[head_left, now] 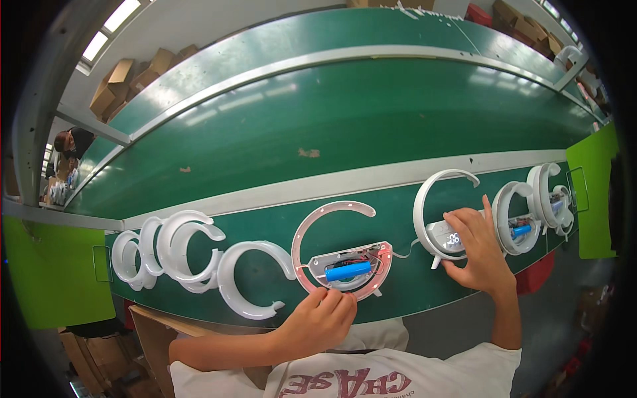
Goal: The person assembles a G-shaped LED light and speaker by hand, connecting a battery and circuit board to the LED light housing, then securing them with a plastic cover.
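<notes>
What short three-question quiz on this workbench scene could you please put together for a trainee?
1. Which hand is on the upright white C-shaped plastic ring with a lit display?
2. True or false: the blue cylinder inside the opened white C-shaped plastic ring by the left hand is hidden under a cover.
3. Where is the row of hollow white C-shaped plastic shells: A, left of the opened ring; B, between the two hands; C, on the floor?

Key: 1, the right hand; 2, false, it lies exposed; 3, A.
</notes>
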A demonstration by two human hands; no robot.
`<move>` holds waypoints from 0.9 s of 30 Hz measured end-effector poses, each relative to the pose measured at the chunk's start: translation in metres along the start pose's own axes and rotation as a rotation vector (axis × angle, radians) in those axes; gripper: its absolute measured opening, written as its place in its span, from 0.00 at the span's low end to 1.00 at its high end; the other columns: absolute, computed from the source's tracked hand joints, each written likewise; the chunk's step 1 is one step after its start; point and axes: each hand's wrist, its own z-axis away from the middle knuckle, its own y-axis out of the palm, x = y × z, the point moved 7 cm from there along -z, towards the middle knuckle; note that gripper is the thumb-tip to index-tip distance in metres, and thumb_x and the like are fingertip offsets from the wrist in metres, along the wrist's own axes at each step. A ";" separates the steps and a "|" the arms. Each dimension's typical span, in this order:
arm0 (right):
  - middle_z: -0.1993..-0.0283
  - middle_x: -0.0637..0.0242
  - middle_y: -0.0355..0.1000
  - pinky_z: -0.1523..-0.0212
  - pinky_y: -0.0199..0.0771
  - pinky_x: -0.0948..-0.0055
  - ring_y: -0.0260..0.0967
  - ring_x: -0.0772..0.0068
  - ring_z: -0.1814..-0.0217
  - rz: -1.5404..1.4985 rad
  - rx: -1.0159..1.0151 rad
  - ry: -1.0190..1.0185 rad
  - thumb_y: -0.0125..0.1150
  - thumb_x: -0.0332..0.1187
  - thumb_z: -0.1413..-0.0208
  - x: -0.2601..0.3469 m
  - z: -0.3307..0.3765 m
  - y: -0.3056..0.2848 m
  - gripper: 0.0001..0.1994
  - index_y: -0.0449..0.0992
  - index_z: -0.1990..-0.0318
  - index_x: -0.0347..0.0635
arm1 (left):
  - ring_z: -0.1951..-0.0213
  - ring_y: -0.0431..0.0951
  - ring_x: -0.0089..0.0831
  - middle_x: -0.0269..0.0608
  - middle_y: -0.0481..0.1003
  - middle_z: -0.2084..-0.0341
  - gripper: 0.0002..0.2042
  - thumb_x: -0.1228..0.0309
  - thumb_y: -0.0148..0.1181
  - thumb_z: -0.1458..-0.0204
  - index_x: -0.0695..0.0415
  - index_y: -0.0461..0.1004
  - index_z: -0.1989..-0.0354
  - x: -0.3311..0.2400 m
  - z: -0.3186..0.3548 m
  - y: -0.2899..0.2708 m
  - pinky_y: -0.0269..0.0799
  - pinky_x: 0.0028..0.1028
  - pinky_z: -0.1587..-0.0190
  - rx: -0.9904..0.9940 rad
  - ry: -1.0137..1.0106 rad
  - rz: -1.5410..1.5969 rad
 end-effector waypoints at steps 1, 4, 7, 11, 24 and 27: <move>0.44 0.57 0.65 0.26 0.34 0.30 0.63 0.54 0.38 -0.007 0.011 0.004 0.71 0.31 0.64 -0.003 0.002 0.003 0.38 0.66 0.39 0.38 | 0.67 0.70 0.29 0.37 0.69 0.72 0.15 0.73 0.60 0.60 0.67 0.77 0.62 -0.007 0.000 0.007 0.66 0.26 0.65 0.012 -0.017 0.016; 0.44 0.59 0.66 0.26 0.33 0.30 0.63 0.55 0.36 0.011 0.086 -0.002 0.70 0.31 0.64 -0.008 0.008 0.013 0.37 0.66 0.39 0.39 | 0.67 0.70 0.28 0.36 0.68 0.72 0.15 0.73 0.60 0.60 0.67 0.77 0.62 -0.019 -0.001 0.020 0.65 0.25 0.66 0.051 -0.051 0.047; 0.40 0.59 0.65 0.25 0.30 0.30 0.60 0.55 0.31 0.024 0.151 0.014 0.69 0.31 0.63 -0.013 0.009 0.022 0.37 0.66 0.39 0.40 | 0.68 0.70 0.28 0.35 0.69 0.73 0.17 0.72 0.61 0.60 0.67 0.78 0.60 -0.025 0.001 0.030 0.65 0.24 0.67 0.048 -0.080 0.105; 0.33 0.54 0.62 0.26 0.33 0.33 0.56 0.53 0.28 0.091 0.125 0.061 0.70 0.29 0.61 0.001 0.008 0.013 0.37 0.66 0.38 0.40 | 0.67 0.73 0.29 0.37 0.72 0.70 0.15 0.75 0.64 0.55 0.67 0.78 0.58 -0.027 0.011 0.037 0.69 0.28 0.67 0.000 -0.169 0.160; 0.64 0.63 0.76 0.78 0.70 0.77 0.72 0.75 0.76 -0.714 -0.210 0.223 0.68 0.21 0.52 0.070 0.032 0.086 0.13 0.76 0.57 0.38 | 0.61 0.78 0.42 0.43 0.77 0.61 0.17 0.84 0.69 0.62 0.60 0.79 0.60 0.022 0.017 0.018 0.73 0.35 0.61 -0.246 -0.527 0.392; 0.66 0.64 0.75 0.78 0.72 0.79 0.72 0.77 0.78 -0.785 -0.312 0.298 0.67 0.21 0.50 0.072 0.030 0.095 0.13 0.75 0.57 0.36 | 0.61 0.78 0.43 0.45 0.77 0.60 0.17 0.85 0.67 0.59 0.60 0.78 0.58 0.029 0.009 0.019 0.73 0.35 0.60 -0.268 -0.579 0.405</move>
